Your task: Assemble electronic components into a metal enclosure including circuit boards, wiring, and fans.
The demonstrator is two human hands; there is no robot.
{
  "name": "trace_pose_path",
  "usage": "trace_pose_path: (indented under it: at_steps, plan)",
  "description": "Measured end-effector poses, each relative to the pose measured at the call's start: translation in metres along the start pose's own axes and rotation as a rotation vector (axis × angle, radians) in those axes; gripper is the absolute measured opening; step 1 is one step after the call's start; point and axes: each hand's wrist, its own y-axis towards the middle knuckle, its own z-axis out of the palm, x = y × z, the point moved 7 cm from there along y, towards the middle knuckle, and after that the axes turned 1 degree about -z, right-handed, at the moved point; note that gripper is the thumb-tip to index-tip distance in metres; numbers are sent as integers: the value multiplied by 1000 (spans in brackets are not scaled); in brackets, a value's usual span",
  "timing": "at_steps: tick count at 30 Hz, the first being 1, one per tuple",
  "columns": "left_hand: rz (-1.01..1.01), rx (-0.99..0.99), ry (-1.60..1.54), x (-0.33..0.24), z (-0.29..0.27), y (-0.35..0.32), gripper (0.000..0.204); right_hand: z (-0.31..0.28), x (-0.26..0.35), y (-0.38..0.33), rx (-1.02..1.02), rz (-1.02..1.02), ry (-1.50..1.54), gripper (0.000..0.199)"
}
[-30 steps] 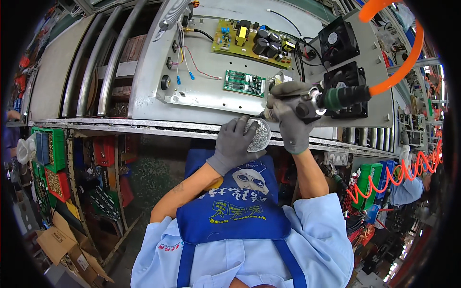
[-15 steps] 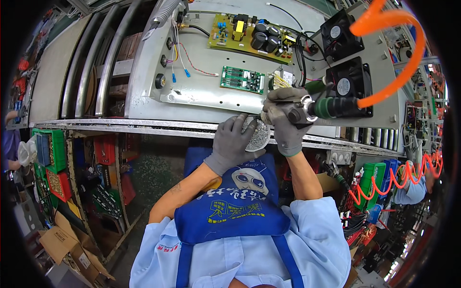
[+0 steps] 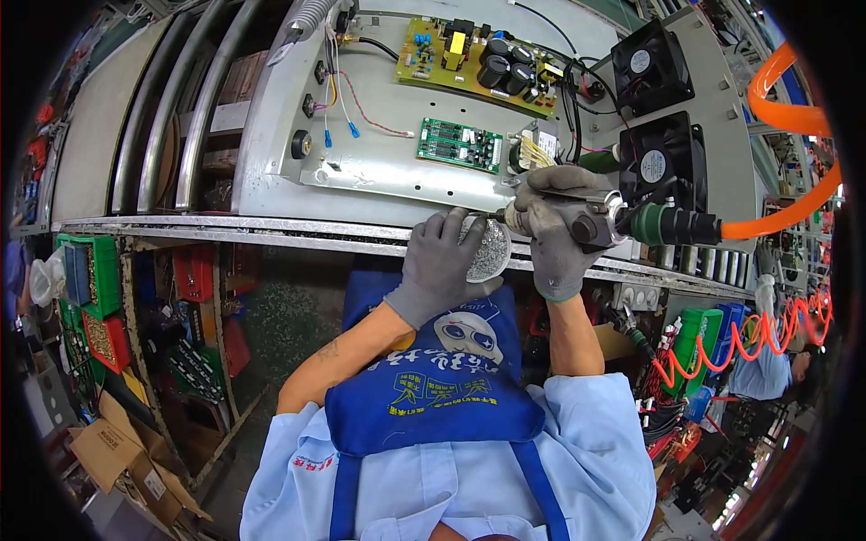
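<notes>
My left hand [image 3: 440, 266], in a grey glove, wraps round the left side of a small white bowl [image 3: 508, 260] of small metal screws [image 3: 490, 250]. Its thumb lies along the bowl's near side; the fingertips reach the far rim. My right hand [image 3: 561, 243], also gloved, grips an air screwdriver [image 3: 591, 221] lying sideways, its bit pointing left at my left fingertips. Whether those fingertips touch the bit or a screw is too small to tell. Just beyond both hands lies a grey metal chassis [image 3: 379, 180] with a green circuit board [image 3: 458, 145].
A larger yellow-green circuit board [image 3: 424, 63], loose wires [image 3: 365, 104] and two black fans [image 3: 663, 167] sit in the chassis. An orange air hose [image 3: 785, 221] runs off right. Metal rollers [image 3: 176, 117] are at left; green bins [image 3: 106, 279] hang below. A person [image 3: 762, 370] is at far right.
The screwdriver and my right hand have shifted a little right, and its bit is farther from my left hand. The orange hose has swung right. My left hand stays at the bowl.
</notes>
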Motion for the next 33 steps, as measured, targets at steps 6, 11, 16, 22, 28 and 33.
trace_pose_path:
  at_steps: [6,11,16,22,28,33]
  plan:
    - [65,-124,16,0,-1,-3,80,1,-6,-3,-41,28,72,24]
    - [64,-142,21,1,1,-5,78,8,-13,-4,34,-49,-87,29]
    - [63,-119,0,1,0,-4,78,9,-33,-10,22,-93,-60,30]
    - [57,-145,11,0,0,-7,77,9,-35,-5,43,-13,-52,28]
    - [43,-104,-35,2,-1,-6,77,46,35,41,24,34,338,22]
    - [34,-69,-55,3,-3,-3,79,98,31,149,-71,-191,481,15]
